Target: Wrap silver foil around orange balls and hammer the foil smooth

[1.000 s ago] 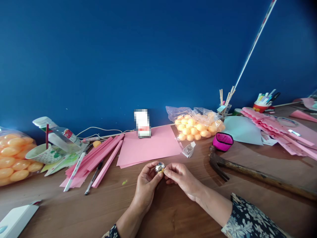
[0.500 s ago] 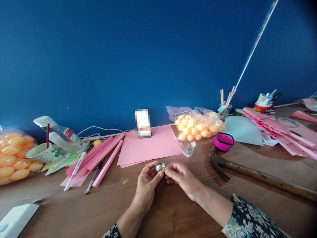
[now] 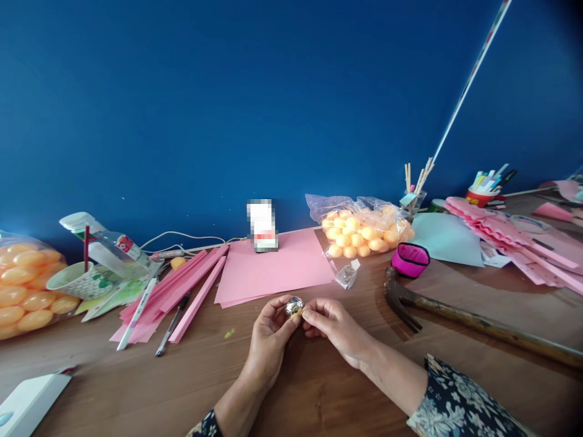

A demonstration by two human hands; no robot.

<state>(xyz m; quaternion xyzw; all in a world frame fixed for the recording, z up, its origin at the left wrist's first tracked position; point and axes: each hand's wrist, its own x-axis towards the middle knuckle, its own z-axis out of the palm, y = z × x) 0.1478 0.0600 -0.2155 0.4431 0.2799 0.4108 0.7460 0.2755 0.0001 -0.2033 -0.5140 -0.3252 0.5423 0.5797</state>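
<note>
A small, shiny silver ball [image 3: 294, 304] is pinched between the thumb and fingers of my left hand [image 3: 269, 337]. My right hand [image 3: 334, 328] is closed in a pinch at the ball's lower right side. A bit of yellow shows there between the two hands; whether the right fingertips hold it or press on the ball is too small to tell. Both hands are just above the brown wooden table [image 3: 319, 394]. Beyond them lie pink paper sheets [image 3: 273, 276] and a small crumpled clear wrapper [image 3: 347, 276].
Right of my hands lies a hammer [image 3: 473, 321], with a magenta pouch [image 3: 410, 260] behind it. A bag of orange balls [image 3: 359, 233] sits by the wall; another bag [image 3: 27, 285] is far left. Pink strips [image 3: 177, 285], pens, a paper cup [image 3: 79, 282] and a white box [image 3: 34, 397] lie left.
</note>
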